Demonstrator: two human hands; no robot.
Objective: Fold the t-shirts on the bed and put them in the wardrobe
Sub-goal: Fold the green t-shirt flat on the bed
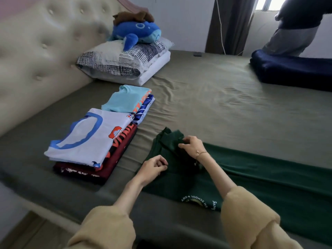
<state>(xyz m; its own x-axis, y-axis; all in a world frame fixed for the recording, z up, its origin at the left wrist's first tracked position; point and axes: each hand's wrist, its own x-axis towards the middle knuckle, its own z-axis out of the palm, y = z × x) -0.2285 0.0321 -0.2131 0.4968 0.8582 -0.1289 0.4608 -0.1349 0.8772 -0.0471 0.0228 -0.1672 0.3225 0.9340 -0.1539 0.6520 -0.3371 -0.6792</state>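
Fingers of my left hand are curling in and pinching the near edge of the dark green t-shirt, close to its collar end. My right hand is just beyond it, gripping a bunched fold of the same fabric at the collar. I am keeping the shirt flat on the olive bed sheet, its long axis running from my hands away to my right, collar end toward my left. Its printed crest is lying under my right forearm, letters upside down to me. Left of my left hand, a stack of folded t-shirts is sitting with a white and blue one on top. Beyond that, a second folded pile is showing a light blue shirt uppermost.
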